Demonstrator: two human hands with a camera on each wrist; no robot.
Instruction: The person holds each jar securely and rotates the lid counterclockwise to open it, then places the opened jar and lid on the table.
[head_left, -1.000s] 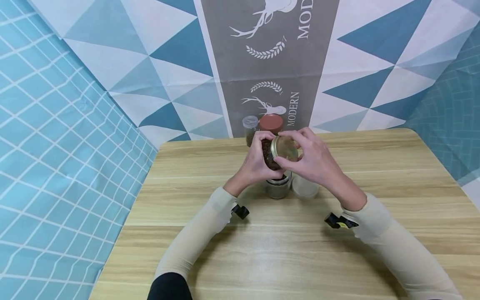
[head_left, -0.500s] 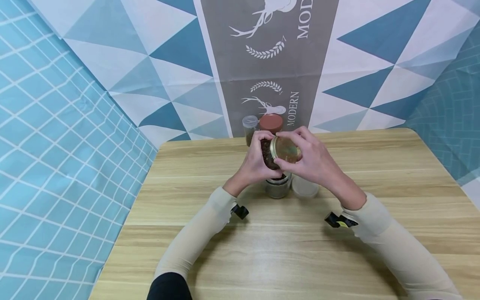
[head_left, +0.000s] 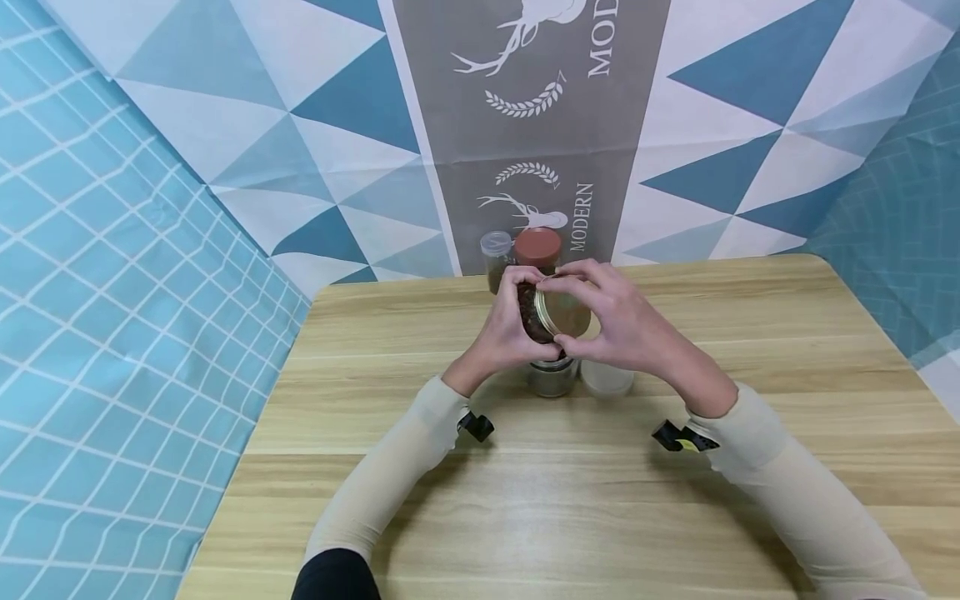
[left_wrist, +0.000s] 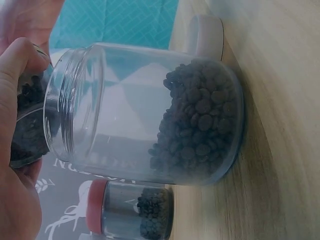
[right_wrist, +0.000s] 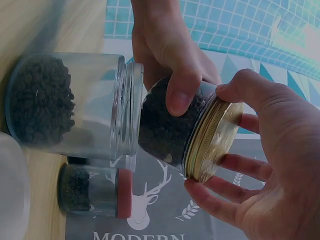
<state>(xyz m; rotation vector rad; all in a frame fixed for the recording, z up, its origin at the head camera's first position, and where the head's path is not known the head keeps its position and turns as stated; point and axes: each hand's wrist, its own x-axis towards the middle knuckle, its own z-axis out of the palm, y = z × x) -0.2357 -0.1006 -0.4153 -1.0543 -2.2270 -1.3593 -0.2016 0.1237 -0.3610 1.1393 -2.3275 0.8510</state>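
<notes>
The left hand grips the small jar, tilted just above the open big jar; the right hand grasps its lid. The step looks like turning that lid (direction unclear), which calls for a steady left grip next.

A light-brown, wood-grained table with rounded far corners is carrying everything here. A wide, clear glass jar is standing upright and open on it, dark, button-like pieces filling its lower part. A white, round, lid-like piece is lying just beside. Near the far edge, a red-lidded, clear jar and a small, clear-lidded jar are standing upright side by side.
</notes>
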